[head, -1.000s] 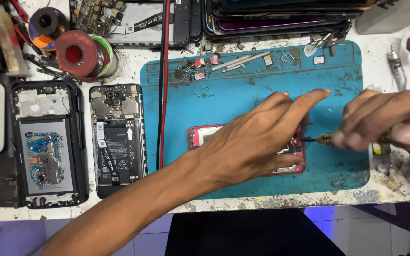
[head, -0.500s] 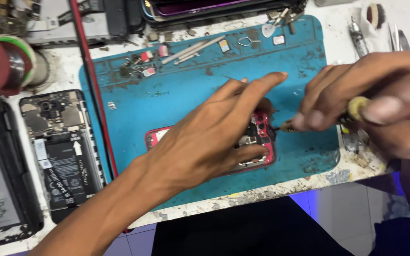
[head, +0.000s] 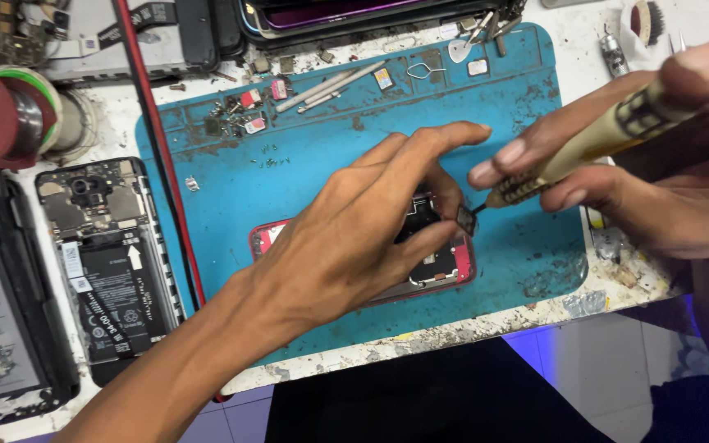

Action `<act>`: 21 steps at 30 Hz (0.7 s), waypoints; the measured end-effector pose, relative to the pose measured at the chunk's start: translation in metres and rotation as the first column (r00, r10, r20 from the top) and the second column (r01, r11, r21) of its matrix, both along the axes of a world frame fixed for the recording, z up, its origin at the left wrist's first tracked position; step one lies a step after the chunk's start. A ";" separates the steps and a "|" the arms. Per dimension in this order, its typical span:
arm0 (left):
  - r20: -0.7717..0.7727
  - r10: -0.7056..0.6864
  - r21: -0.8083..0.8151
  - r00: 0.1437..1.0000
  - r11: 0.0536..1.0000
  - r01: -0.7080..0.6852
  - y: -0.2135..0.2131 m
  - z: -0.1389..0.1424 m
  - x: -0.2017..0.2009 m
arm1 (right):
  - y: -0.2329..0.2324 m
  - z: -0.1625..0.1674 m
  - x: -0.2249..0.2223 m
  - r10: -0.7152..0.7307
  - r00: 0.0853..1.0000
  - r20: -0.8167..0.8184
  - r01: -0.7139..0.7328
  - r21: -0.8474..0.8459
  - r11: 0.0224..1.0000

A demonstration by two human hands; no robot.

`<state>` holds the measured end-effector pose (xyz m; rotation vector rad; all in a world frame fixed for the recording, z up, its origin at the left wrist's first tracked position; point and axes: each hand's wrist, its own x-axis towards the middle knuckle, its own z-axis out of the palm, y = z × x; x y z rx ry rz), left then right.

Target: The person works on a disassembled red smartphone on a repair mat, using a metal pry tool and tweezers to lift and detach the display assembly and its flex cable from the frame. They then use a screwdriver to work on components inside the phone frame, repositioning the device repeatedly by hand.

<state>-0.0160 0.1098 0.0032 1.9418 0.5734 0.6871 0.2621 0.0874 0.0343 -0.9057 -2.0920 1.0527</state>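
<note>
The left hand (head: 354, 246) presses flat on the opened red-framed phone (head: 441, 267), which lies on the blue rubber work mat (head: 305, 164) at about 5 o'clock from its middle. The right hand (head: 658, 189) grips a pale yellow precision screwdriver (head: 592, 143), its tip at a small dark metal plate (head: 467, 219) lifted at 3 o'clock of the phone. I judge the tip may slip and scratch the board, or the plate may spring away among the tiny loose parts (head: 240, 115) at 11 o'clock.

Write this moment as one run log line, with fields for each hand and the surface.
left hand: pressing red-framed opened phone | right hand: holding yellow-handled screwdriver, tip at small dark part | surface: blue rubber mat
</note>
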 end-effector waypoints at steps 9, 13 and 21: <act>-0.199 0.353 0.563 0.914 0.805 -0.188 0.019 0.007 -0.023 | -0.003 -0.034 0.021 -0.294 0.953 -0.074 0.264 -0.272 0.925; -0.233 0.429 0.663 0.873 0.726 -0.180 0.024 0.002 -0.029 | 0.005 -0.024 0.001 -0.186 0.972 0.144 0.180 0.055 0.982; -0.226 0.395 0.645 0.890 0.746 -0.168 0.025 0.004 -0.032 | 0.003 -0.009 -0.006 -0.066 0.979 0.192 0.028 0.195 0.980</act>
